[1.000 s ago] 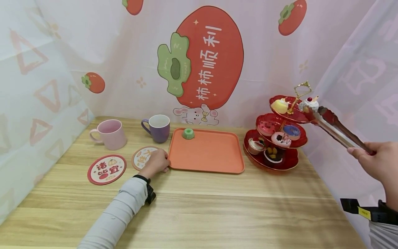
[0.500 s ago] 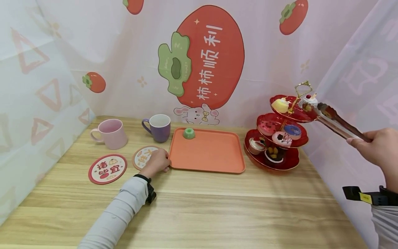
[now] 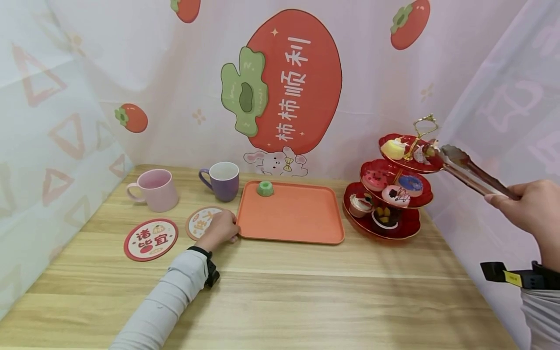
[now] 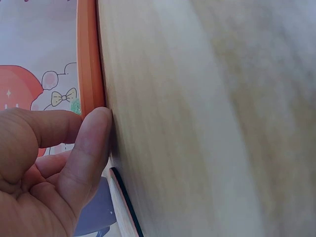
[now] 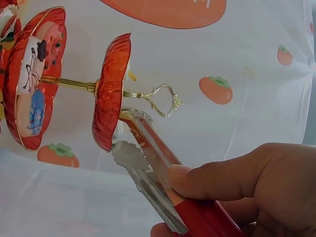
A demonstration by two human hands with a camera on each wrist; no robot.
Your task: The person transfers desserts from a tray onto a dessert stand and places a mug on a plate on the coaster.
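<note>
At three o'clock, the right hand [image 3: 531, 206] clamps tongs [image 5: 157, 160]; at eight, the left hand [image 3: 220, 228] pinches a tray [image 3: 290, 214] (orange).

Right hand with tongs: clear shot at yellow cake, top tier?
Probably not straight across: the gold post stands between the tongs and the yellow cake. Right hand likely must go around.

That left arm [image 3: 164, 296] stretches forward, left hand [image 3: 220, 228] low, thumb [image 4: 88, 158] and forefinger [image 4: 57, 126] pinching — and the right hand [image 3: 531, 206] (higher up, from where I stand) grips with its thumb extended.
</note>
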